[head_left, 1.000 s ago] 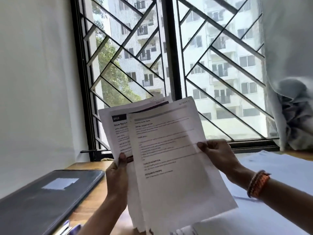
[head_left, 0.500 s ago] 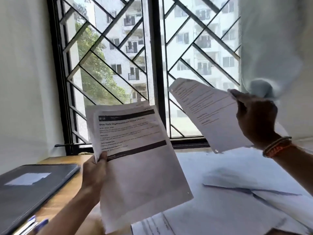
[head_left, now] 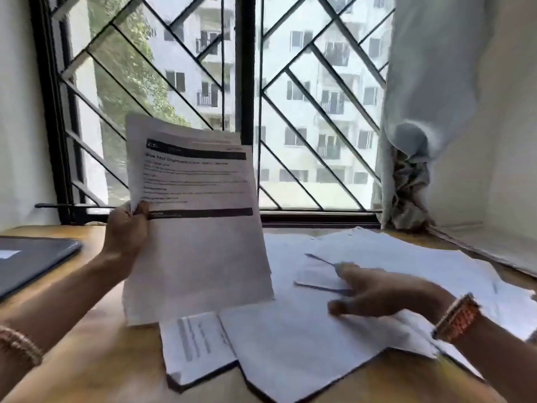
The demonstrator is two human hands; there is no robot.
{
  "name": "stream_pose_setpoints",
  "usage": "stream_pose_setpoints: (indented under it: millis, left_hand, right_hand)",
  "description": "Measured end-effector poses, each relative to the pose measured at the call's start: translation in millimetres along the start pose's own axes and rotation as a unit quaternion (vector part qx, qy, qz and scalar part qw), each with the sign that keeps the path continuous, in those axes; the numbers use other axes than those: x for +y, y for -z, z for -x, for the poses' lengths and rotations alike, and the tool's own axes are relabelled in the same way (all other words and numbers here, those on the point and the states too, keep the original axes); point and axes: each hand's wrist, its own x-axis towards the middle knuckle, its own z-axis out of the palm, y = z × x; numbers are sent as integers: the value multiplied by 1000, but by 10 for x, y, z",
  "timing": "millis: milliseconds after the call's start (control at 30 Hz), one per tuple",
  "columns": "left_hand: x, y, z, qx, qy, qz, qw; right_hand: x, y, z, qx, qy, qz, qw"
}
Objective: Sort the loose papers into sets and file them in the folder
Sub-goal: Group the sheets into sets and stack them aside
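My left hand [head_left: 126, 229] grips a small sheaf of printed papers [head_left: 197, 228] by its left edge and holds it upright above the wooden table [head_left: 96, 370]. The front sheet has a black header band and lines of text. Loose white papers [head_left: 305, 344] lie spread over the right half of the table, most of them blank side up. My right hand [head_left: 380, 295] is low over that spread with the fingers stretched out, holding nothing; motion blur hides whether it touches the sheets. A dark grey folder [head_left: 32, 263] lies flat at the left.
A barred window [head_left: 247, 106] runs along the table's far edge. A pale curtain [head_left: 421, 97] hangs bunched at the right, above a raised ledge [head_left: 494, 245]. One printed sheet [head_left: 197, 344] lies face up near the front, partly under the others.
My right hand took one sheet off the held stack, swung it to the right and let it go on the table pile. It is now empty. The left hand keeps the remaining papers.
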Motion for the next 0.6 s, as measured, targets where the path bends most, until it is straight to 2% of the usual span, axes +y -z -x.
stream_pose_setpoints:
  millis: [67,133,267,367,500,600]
  left_hand:
    - [-167,78,36,53,12,-32,998]
    - [-295,162,50,68,15,-55,996]
    - [-314,214,28,55,12,-66,996]
    - [-268,187,83,46,11,-87,995]
    - [-291,196,102,55,8,-109,992]
    - [-237,221,109,77,12,-154,985]
  right_hand:
    - [-367,-87,74,-39,101,2,994]
    - [-680,-220,160,-85,161,49,982]
    - [-860,-250,191,-30,161,69,984]
    - [-877,-262,266,-16,150,38,988]
    - [-1003,-404,362,30,85,-5,996]
    - [-1196,-514,331,143,79,71,984]
